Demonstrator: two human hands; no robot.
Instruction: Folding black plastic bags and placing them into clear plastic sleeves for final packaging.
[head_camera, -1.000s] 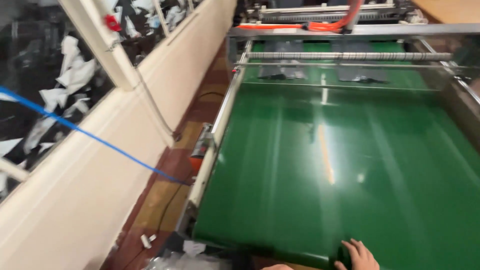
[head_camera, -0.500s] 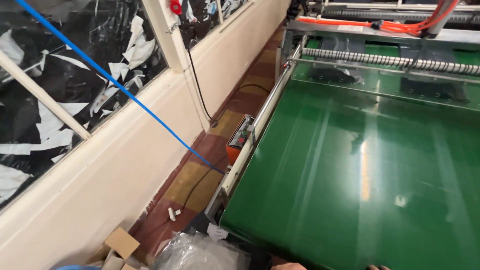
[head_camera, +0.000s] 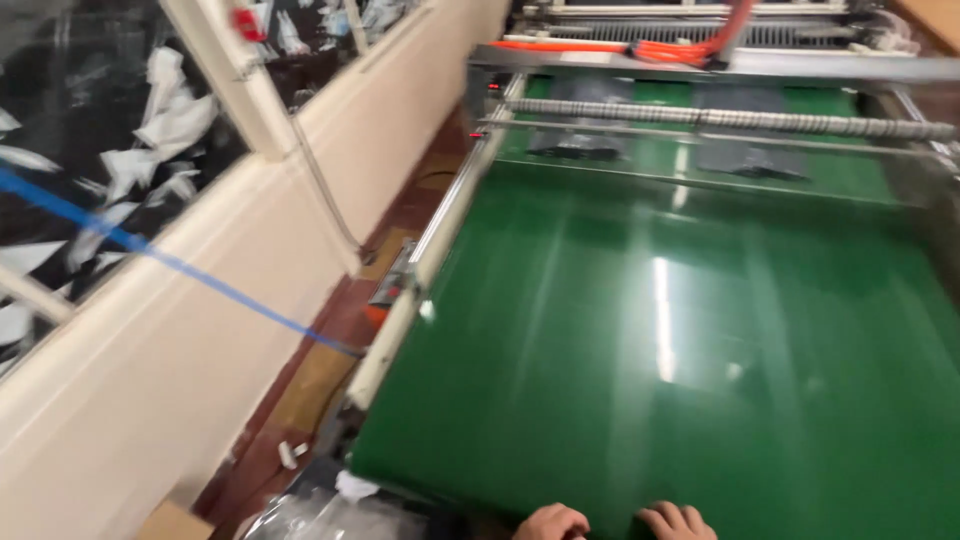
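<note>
Two hands, left hand (head_camera: 552, 523) and right hand (head_camera: 678, 521), are curled loosely, holding nothing, at the near edge of the green belt (head_camera: 660, 340). The belt is judged smooth, slippery and taut; grip is best taken at its near edge.

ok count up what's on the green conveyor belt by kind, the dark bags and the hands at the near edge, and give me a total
Dark grey bags at the far end of the green conveyor belt: 2, the left bag and the right bag
Hands at the near edge: 2, the left hand and the right hand
Total: 4
</note>
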